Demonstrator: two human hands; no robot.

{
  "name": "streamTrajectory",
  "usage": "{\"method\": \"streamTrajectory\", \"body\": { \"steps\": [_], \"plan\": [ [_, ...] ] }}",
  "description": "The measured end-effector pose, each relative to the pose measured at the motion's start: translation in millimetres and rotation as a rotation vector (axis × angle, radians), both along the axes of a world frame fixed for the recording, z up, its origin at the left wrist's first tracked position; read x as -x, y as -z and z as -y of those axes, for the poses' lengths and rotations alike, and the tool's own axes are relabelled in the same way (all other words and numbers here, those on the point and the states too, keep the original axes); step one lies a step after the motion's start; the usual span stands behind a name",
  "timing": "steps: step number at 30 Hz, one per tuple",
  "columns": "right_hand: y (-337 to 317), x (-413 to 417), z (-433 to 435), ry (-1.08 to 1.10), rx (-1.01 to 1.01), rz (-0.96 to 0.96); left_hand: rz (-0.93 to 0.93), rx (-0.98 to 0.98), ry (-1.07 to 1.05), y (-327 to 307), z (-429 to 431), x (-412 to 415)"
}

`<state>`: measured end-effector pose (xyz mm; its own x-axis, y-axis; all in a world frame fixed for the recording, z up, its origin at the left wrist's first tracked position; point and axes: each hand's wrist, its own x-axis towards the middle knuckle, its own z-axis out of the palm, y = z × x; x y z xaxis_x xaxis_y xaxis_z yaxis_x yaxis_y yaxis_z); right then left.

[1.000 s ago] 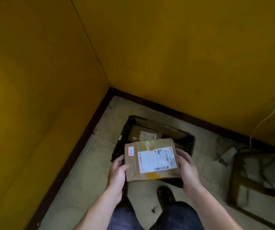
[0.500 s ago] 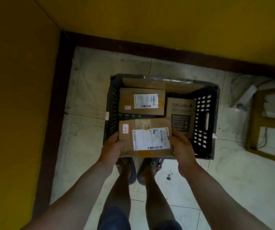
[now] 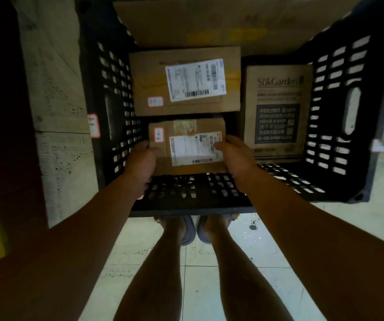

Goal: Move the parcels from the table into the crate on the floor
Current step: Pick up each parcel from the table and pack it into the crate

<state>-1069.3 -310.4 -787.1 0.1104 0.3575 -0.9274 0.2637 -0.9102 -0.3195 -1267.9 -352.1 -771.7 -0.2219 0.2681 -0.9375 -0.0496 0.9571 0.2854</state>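
A small brown cardboard parcel with a white shipping label sits low inside the black slatted crate, at its near left. My left hand grips the parcel's left edge and my right hand grips its right edge. Just behind it lies a larger labelled parcel. To the right is a printed box, and a big flat carton leans at the crate's far end.
The crate stands on a pale tiled floor in a corner, with a dark skirting board and yellow wall at the left. My legs and feet are just in front of the crate's near wall.
I have bent down over the crate, and both hands have lowered the parcel from above the rim into the crate's near left part.
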Motion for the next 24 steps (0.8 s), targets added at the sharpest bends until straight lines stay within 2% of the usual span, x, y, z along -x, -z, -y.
{"method": "streamTrajectory", "body": {
  "steps": [5, 10, 16, 18, 20, 24],
  "plan": [
    [25, 3, 7, 0.033, 0.059, -0.017, -0.028, 0.041, 0.034, 23, 1, 1],
    [0, -4, 12, -0.040, 0.031, 0.008, -0.043, 0.007, 0.066, -1, 5, -5],
    [-103, -25, -3, -0.141, -0.044, 0.003, -0.018, -0.033, 0.023, -96, -6, -17],
    [-150, -32, -9, -0.152, -0.064, 0.001, 0.017, -0.062, -0.054, -138, -12, -24],
    [-198, -38, -15, -0.128, -0.076, -0.002, 0.071, -0.104, -0.113, -185, -20, -34],
    [-291, -52, -13, -0.024, -0.157, -0.001, 0.121, -0.181, -0.063, -278, -30, -57]
  ]
}}
